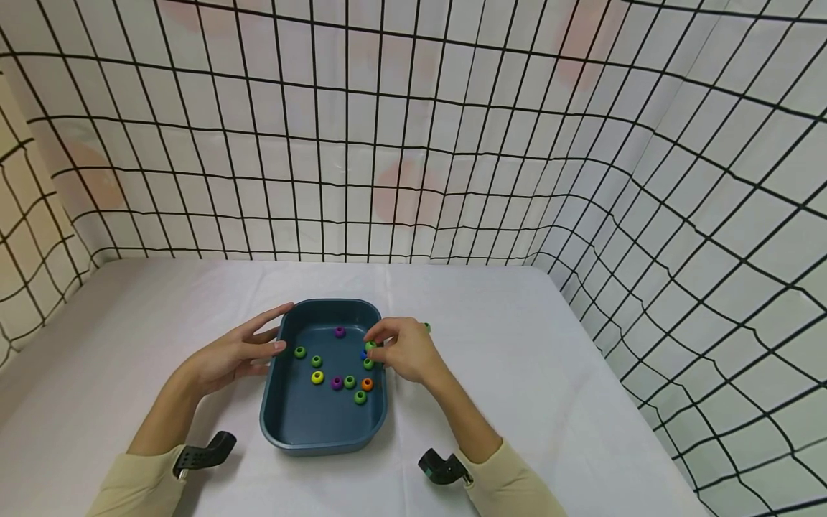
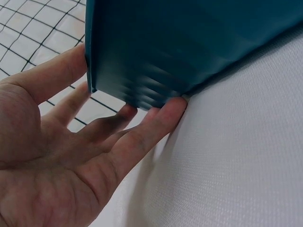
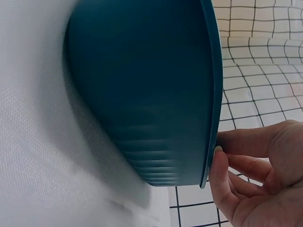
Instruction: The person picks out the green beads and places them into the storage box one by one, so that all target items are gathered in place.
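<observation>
A dark blue rectangular tray [image 1: 316, 427] lies on the white-covered table, with several beads inside: green, purple, a yellow bead [image 1: 317, 377] and an orange bead [image 1: 367, 384]. My left hand [image 1: 229, 353] is at the tray's left side, fingers spread and extended, fingertips against the outer wall [image 2: 156, 56]. Over the right rim reaches my right hand [image 1: 405, 350], its thumb and index finger pinching a green bead [image 1: 370, 346]. Just below its fingertips is a partly hidden blue bead [image 1: 364, 355]. In the right wrist view, the tray's rim [image 3: 215, 94] hides the fingertips and bead.
Outside the tray, a green bead [image 1: 427, 327] shows partly from behind the right hand. White cloth [image 1: 517, 373] covers the table. Black netting [image 1: 400, 143] over white sheeting encloses the back and sides. Each wrist carries a black device [image 1: 442, 467].
</observation>
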Available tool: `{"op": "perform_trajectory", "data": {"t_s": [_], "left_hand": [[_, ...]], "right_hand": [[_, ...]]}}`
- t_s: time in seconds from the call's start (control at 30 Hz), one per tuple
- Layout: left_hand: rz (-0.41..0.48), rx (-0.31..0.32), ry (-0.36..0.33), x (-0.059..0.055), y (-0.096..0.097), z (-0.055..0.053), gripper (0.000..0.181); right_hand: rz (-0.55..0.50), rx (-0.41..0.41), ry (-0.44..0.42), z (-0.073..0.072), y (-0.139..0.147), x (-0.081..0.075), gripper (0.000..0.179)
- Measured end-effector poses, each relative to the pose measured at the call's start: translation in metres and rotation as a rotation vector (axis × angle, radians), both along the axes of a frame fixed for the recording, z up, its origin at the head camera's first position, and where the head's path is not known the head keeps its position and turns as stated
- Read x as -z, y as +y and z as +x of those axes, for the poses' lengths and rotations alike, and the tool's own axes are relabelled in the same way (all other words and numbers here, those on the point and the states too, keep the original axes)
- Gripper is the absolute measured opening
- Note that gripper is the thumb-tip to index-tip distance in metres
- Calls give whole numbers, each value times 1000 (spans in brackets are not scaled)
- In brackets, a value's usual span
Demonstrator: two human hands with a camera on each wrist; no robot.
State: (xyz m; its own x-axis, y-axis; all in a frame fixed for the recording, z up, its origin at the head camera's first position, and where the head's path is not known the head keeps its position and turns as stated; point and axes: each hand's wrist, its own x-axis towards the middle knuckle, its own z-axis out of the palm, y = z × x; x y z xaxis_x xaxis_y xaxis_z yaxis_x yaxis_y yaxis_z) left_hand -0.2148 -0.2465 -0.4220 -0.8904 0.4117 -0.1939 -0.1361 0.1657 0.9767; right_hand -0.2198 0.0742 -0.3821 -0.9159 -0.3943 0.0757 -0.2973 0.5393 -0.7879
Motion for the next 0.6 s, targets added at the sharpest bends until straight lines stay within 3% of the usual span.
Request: {"op": "perform_trajectory", "data": {"t_s": [0.6], "left_hand": [[-14, -6, 3, 0, 0, 0, 78]], "right_hand": [[0, -4, 4, 0, 1, -1, 14]]}}
